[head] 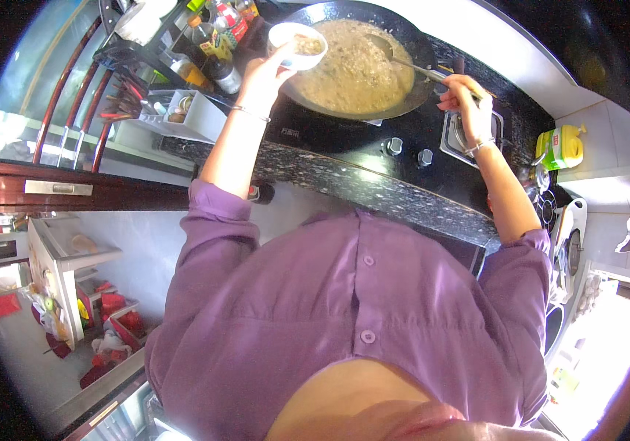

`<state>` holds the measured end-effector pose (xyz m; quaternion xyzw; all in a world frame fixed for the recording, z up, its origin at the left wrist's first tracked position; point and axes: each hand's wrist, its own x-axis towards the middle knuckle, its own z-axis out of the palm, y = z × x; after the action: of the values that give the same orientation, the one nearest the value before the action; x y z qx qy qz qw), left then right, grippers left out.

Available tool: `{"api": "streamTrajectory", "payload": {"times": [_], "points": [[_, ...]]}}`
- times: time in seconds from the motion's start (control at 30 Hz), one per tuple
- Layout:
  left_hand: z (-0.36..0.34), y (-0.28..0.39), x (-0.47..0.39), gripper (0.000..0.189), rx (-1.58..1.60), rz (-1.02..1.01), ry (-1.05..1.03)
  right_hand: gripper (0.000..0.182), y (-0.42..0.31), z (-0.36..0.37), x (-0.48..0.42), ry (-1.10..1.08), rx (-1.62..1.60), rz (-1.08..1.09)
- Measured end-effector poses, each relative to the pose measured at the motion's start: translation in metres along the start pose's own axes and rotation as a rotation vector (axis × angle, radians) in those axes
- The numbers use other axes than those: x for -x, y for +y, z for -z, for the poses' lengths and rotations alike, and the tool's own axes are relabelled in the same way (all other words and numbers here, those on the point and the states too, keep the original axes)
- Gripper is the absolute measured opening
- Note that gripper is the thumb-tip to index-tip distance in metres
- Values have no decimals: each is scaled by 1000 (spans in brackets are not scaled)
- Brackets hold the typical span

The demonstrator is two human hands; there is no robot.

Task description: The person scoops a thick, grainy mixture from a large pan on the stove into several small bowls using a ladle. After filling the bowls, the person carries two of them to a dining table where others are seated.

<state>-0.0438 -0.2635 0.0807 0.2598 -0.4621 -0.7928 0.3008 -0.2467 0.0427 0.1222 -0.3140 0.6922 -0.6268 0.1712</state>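
In my left hand I hold a small white bowl by its side, over the left rim of a large dark wok. Some pale, chunky food lies inside the bowl. The wok stands on a black gas hob and holds a light brown, bubbly liquid with bits in it. My right hand, to the right of the wok, is closed around the handle of a metal ladle. The ladle's head rests in the liquid, partly sunk.
Sauce and oil bottles stand left of the wok, beside a white utensil holder. Two hob knobs face me above the speckled stone counter edge. A second burner and a yellow jug are at the right.
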Motion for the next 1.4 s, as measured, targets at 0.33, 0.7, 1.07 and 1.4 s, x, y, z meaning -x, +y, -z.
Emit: {"api": "streamTrajectory", "payload": {"times": [0.33, 0.7, 1.07, 1.4], "points": [[-1, -3, 7, 38, -7, -5, 10, 28, 2, 55, -4, 248, -503, -203], [-38, -45, -19, 40, 33, 12, -60, 30, -122, 92, -30, 5, -289, 0], [-63, -48, -9, 36, 269, 54, -84, 25, -152, 4, 25, -46, 134, 139], [-45, -54, -12, 28, 299, 30, -72, 22, -145, 14, 47, 27, 83, 222]]}}
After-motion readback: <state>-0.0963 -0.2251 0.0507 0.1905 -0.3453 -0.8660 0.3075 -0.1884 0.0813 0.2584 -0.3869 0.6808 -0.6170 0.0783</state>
